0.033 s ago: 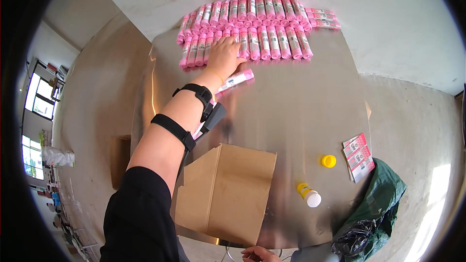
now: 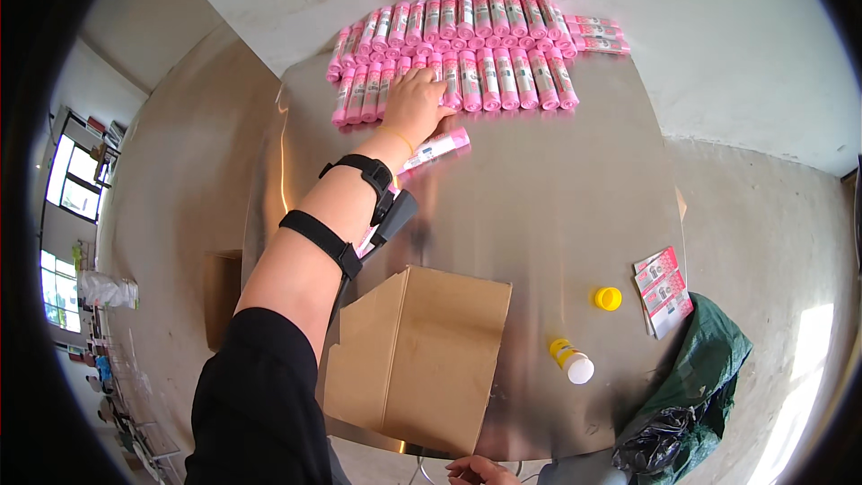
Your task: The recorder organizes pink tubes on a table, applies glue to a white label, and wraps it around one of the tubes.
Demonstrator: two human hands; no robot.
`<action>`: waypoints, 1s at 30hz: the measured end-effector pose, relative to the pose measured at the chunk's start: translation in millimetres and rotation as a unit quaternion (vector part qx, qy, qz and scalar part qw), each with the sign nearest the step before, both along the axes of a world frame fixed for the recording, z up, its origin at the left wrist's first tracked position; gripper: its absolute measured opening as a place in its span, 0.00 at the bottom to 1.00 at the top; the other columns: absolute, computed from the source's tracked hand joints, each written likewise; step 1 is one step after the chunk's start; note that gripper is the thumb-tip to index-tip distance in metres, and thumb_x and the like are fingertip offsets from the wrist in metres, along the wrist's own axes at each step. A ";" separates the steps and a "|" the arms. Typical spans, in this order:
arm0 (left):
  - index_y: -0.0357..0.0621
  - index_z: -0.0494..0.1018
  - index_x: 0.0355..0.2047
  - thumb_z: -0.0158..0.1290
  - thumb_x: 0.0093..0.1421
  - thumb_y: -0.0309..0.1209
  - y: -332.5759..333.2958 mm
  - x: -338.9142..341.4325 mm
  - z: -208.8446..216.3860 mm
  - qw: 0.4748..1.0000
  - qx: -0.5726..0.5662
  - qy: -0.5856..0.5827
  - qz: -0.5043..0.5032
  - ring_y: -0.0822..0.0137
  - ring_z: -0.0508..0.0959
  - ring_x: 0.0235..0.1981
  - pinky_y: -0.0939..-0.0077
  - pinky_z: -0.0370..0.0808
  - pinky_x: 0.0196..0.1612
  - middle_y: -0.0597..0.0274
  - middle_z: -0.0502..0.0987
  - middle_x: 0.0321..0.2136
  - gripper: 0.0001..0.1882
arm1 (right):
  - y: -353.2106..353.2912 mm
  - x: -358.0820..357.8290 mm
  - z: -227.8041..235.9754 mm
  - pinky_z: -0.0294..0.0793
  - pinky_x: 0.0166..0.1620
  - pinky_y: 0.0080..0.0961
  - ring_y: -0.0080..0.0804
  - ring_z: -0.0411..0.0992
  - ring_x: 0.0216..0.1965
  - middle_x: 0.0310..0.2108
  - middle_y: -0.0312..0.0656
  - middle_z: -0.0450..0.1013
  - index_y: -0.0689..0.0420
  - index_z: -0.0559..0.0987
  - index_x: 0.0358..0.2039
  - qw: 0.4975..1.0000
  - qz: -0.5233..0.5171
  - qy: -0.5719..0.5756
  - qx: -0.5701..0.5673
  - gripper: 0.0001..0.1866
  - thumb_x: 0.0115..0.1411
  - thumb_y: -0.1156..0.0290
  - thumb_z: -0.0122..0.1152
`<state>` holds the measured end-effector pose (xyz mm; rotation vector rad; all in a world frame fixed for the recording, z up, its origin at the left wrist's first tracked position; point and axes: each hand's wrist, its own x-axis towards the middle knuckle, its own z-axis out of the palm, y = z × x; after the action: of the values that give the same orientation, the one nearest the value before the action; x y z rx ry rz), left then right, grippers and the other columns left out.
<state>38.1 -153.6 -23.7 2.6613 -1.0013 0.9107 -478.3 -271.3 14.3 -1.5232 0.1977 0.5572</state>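
Observation:
My left hand [image 2: 416, 106] reaches over the front row of pink rolls [image 2: 501, 81]. Its fingers curl across the tops of the rolls, with the thumb by their near ends, closed around a pink roll that it mostly covers. One loose pink roll [image 2: 435, 149] lies aslant just nearer than the hand; more pink wrapping shows partly behind my forearm. At the lower edge, cut off by the picture, is my right hand [image 2: 483, 471]. Its visible fingers are curled together below the brown cardboard [image 2: 440, 350], and whatever they might hold is hidden.
Several pink rolls stack in rows along the far side of the metal table [image 2: 557, 189]. On its right are a yellow cap [image 2: 608, 298], a tipped yellow bottle with a white lid [image 2: 572, 361], printed cards [image 2: 664, 292] and a green plastic bag [image 2: 705, 364].

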 end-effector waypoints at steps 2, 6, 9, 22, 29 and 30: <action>0.46 0.76 0.25 0.61 0.45 0.35 2.3 3.3 -1.3 1.000 0.029 0.001 -0.004 0.61 0.72 0.41 0.66 0.67 0.44 0.63 0.73 0.31 0.09 | 0.1 0.4 -1.0 0.67 0.26 0.20 0.22 0.67 0.22 0.23 0.37 0.68 0.59 0.75 0.39 1.000 0.004 0.003 0.001 0.09 0.57 0.75 0.60; 0.46 0.77 0.27 0.60 0.46 0.35 -0.9 7.1 -2.4 0.995 0.097 -0.014 -0.030 0.62 0.72 0.41 0.67 0.67 0.44 0.63 0.74 0.33 0.10 | 0.9 -2.4 -3.5 0.66 0.26 0.20 0.21 0.66 0.22 0.24 0.37 0.68 0.59 0.74 0.40 1.000 0.000 0.002 0.005 0.10 0.57 0.75 0.59; 0.46 0.76 0.27 0.59 0.47 0.35 -5.5 3.9 -0.2 0.994 0.101 -0.026 -0.017 0.62 0.72 0.41 0.67 0.67 0.44 0.63 0.75 0.33 0.09 | -0.1 -2.2 -3.5 0.66 0.27 0.19 0.21 0.66 0.23 0.24 0.36 0.68 0.60 0.74 0.40 1.000 0.003 0.001 0.005 0.10 0.57 0.75 0.59; 0.48 0.77 0.32 0.63 0.44 0.38 -43.4 -1.1 1.0 0.997 0.007 0.073 -0.033 0.60 0.72 0.42 0.64 0.66 0.47 0.63 0.75 0.34 0.15 | -4.5 2.0 3.5 0.67 0.26 0.20 0.22 0.67 0.23 0.25 0.37 0.70 0.60 0.74 0.40 1.000 -0.002 -0.005 0.011 0.10 0.58 0.73 0.60; 0.46 0.77 0.30 0.61 0.46 0.36 -59.7 -3.8 1.7 0.998 0.040 0.034 -0.028 0.61 0.74 0.39 0.65 0.69 0.44 0.63 0.75 0.29 0.11 | -6.2 2.3 5.5 0.68 0.27 0.21 0.23 0.68 0.23 0.24 0.39 0.70 0.59 0.74 0.40 1.000 -0.003 -0.007 0.002 0.10 0.58 0.73 0.60; 0.45 0.77 0.30 0.60 0.47 0.34 -60.0 -3.9 3.0 0.997 0.059 0.023 -0.033 0.60 0.74 0.37 0.65 0.69 0.42 0.63 0.75 0.28 0.11 | -6.1 1.9 6.1 0.68 0.27 0.21 0.23 0.68 0.23 0.24 0.39 0.70 0.59 0.74 0.39 1.000 -0.006 -0.001 0.006 0.10 0.58 0.73 0.60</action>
<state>34.2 -213.7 -20.7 2.7126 -1.1582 0.7959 -476.4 -277.4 20.4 -1.5102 0.2021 0.5469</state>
